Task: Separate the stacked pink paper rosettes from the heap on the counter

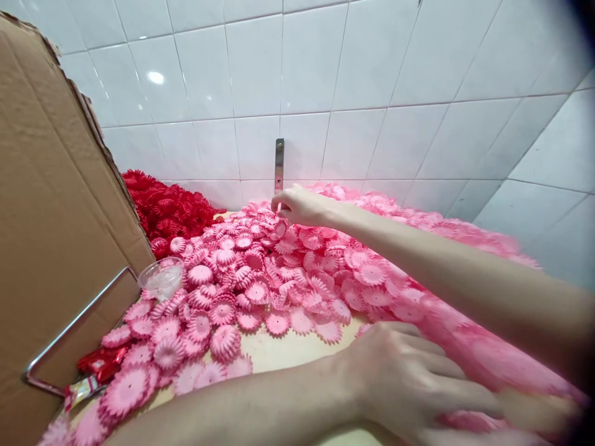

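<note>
My right hand (pixel 300 205) reaches in from the right to the back of the pink heap, fingers curled together just in front of the metal strip. What its fingertips hold, if anything, is hidden. Stretched across the front from the lower left, my left hand (pixel 409 378) lies low over pink pieces at the right, its fingers extended and apart. Around both hands spread many thin, round, pink flower-shaped pieces (pixel 277 322) with notched edges and small centre holes. Some lie in curved stacks. Pieces at the right edge are blurred.
A cardboard sheet (pixel 60 186) stands at the left, beside a bent metal rod (pixel 81 328). Near it are a clear plastic cup (pixel 162 279) and a red wrapper (pixel 103 362). Red flower pieces (pixel 171 207) heap behind. A metal strip (pixel 279 162) stands against the white tiled wall (pixel 307 68).
</note>
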A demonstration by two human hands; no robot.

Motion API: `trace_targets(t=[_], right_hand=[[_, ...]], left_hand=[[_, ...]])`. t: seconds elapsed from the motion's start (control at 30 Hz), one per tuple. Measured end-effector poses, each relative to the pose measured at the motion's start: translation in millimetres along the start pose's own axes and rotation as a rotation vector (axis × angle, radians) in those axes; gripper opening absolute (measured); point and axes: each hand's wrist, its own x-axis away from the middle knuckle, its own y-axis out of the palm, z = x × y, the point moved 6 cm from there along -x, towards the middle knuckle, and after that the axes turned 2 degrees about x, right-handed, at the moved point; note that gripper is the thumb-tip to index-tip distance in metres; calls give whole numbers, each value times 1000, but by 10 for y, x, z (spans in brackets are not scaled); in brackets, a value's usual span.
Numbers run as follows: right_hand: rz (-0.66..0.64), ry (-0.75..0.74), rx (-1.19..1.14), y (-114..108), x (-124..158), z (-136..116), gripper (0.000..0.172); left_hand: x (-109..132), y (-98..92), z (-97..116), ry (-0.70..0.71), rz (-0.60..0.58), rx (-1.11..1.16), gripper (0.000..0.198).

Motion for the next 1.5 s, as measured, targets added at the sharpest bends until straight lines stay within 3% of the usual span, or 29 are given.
trace_targets(t=[0.13,0.23,0.37,0.53,0.73,0.9,1.07,1.23,1.37,1.5], right_hand=[[7,8,121,-9,92,52,26],[-69,-58,171,47,193,-31,33],[-163,-121,227,209,261,-147,40],[-42,-39,314,184,231,-113,25],[33,17,194,16,267,-164,6],[-46,-69,105,120,333,-468,13],[-86,-176,61,374,315,-740,9],[-61,-174,61,462,218,-762,22],[18,-109,101,403,164,-710,18],[85,-55,55,297,200,-634,13]], left_hand=[[11,-1,12,39,53,9,23],[19,1,8,37,132,7,23],[4,-18,23,49,136,21,18],[-6,-15,-14,33,144,47,19],[44,57,-41,52,217,88,21],[58,-22,-13,89,247,75,18],[43,105,-100,9,212,91,22],[-7,192,-118,10,165,117,29],[-23,95,-78,16,139,107,19],[23,2,-52,35,201,82,17]])
